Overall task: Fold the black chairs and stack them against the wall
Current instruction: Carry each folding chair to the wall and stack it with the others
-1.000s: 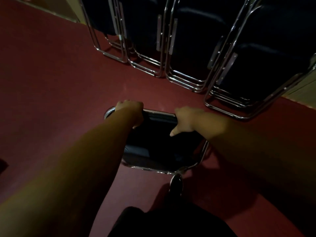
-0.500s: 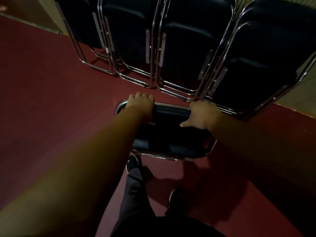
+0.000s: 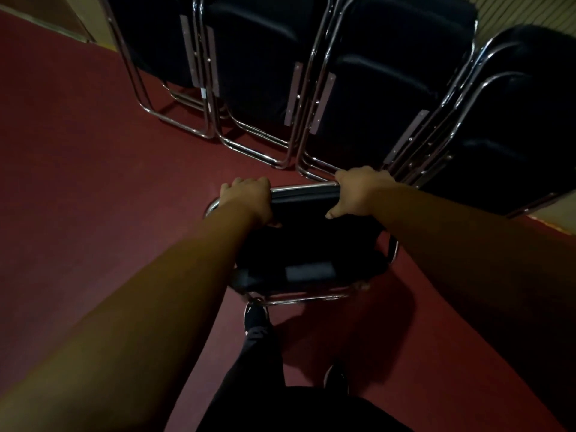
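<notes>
Black folded chair [image 3: 307, 244] upright on red floor [image 3: 93, 182], just before the stacked chairs [image 3: 389, 82] at the wall. Left hand [image 3: 247, 198] and right hand [image 3: 358, 193] each grip its chrome top rail [image 3: 304, 188].

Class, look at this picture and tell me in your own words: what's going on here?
A person grips the top rail of a black chair, which looks folded, with the left hand and right hand. It is just in front of a row of folded chairs that stand on the red floor and lean against the wall; it is not yet leaned onto them. One shoe is by its bottom bar.
</notes>
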### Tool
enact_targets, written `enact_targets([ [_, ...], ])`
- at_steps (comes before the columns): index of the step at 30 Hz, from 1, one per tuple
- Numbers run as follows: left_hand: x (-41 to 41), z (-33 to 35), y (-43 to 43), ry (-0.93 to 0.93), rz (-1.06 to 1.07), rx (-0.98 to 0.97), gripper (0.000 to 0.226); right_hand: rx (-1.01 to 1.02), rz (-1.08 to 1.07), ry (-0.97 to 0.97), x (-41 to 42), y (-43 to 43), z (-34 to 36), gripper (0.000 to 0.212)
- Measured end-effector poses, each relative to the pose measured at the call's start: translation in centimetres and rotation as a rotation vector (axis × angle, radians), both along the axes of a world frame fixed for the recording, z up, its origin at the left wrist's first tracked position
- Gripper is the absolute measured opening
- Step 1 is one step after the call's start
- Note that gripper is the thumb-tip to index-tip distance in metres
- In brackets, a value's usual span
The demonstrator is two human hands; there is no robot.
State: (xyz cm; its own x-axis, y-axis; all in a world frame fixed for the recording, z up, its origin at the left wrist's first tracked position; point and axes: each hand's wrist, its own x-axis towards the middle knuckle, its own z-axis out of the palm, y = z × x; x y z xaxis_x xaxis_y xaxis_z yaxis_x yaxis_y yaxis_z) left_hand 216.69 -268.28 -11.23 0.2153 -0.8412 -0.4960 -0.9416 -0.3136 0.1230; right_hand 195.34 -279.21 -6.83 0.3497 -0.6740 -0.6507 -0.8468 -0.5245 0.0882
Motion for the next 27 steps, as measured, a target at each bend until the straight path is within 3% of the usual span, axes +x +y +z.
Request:
enact_targets([
  [13, 13.6, -3.0, -4.1, 0.119, 0.251, 0.255, 0.115, -0.050, 0.145, -0.063, 14.0, -3.6, -2.1, 0.090],
  [20, 13.3, -3.9, -8.2, 0.092, 0.307, 0.274, 0.113, -0.028, 0.155, -0.121, 14.1, -8.3, -3.1, 0.083],
  [27, 7.6, -4.1, -15.1, 0.017, 0.323, 0.297, 0.105, 0.064, 0.142, -0.163, 8.8, -16.2, -5.6, 0.089],
])
